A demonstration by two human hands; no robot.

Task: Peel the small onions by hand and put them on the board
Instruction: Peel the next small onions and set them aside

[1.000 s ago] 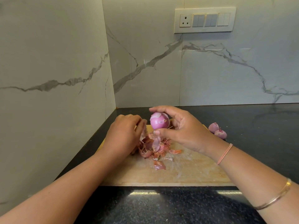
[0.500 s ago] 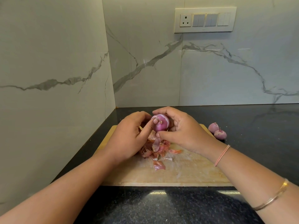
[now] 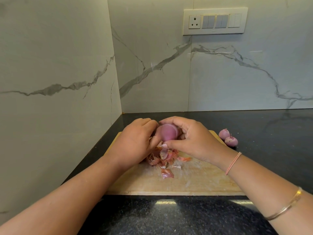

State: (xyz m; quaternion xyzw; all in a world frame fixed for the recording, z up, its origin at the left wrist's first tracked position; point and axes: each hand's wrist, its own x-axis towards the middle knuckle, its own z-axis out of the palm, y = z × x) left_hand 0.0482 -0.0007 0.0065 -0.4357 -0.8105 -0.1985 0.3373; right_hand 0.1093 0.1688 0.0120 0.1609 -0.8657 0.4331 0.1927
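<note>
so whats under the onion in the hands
A heap of loose onion skins on the wooden board, below the onion in the right hand. The left hand covers the heap's left side, so that part cannot be seen.

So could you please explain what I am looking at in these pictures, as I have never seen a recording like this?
There is no machine here. A person wears a wide-angle camera on the head, looking forward and down, so you see their own two bare arms. All the pictures come from that one camera. The right hand holds a small purple onion above a wooden board, fingers curled round it. The left hand grips it from the other side, apparently to pull skin off. Below them a pile of peeled skins lies on the board. Two more small onions lie on the dark counter, just off the board's far right corner. Marble-look walls and a socket panel stand behind.
</note>
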